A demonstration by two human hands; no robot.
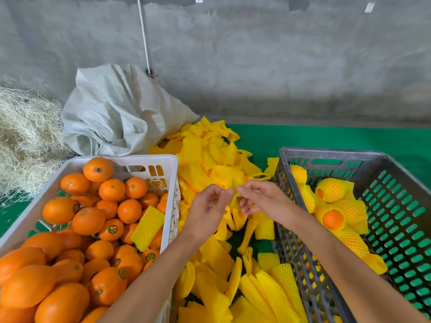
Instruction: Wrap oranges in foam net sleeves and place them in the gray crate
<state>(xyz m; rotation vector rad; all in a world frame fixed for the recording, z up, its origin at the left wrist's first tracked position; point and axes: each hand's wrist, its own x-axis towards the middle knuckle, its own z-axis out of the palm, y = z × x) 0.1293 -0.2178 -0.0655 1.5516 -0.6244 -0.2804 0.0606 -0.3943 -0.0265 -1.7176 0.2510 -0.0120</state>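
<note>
My left hand (208, 209) and my right hand (258, 198) meet over the pile of yellow foam net sleeves (210, 169). Both pinch one yellow foam sleeve (233, 212) between fingertips and thumb, and it hangs down between them. Bare oranges (88, 220) fill the white crate (169, 164) at the left, with a loose sleeve (147, 228) lying on them. The gray crate (326, 155) at the right holds several oranges wrapped in sleeves (333, 217) along its left side.
A pale woven sack (116, 113) leans against the concrete wall behind the white crate. Dry straw (25, 141) lies heaped at the far left. Green cloth (326, 136) covers the work surface. More flat sleeves (256, 294) lie between the two crates near me.
</note>
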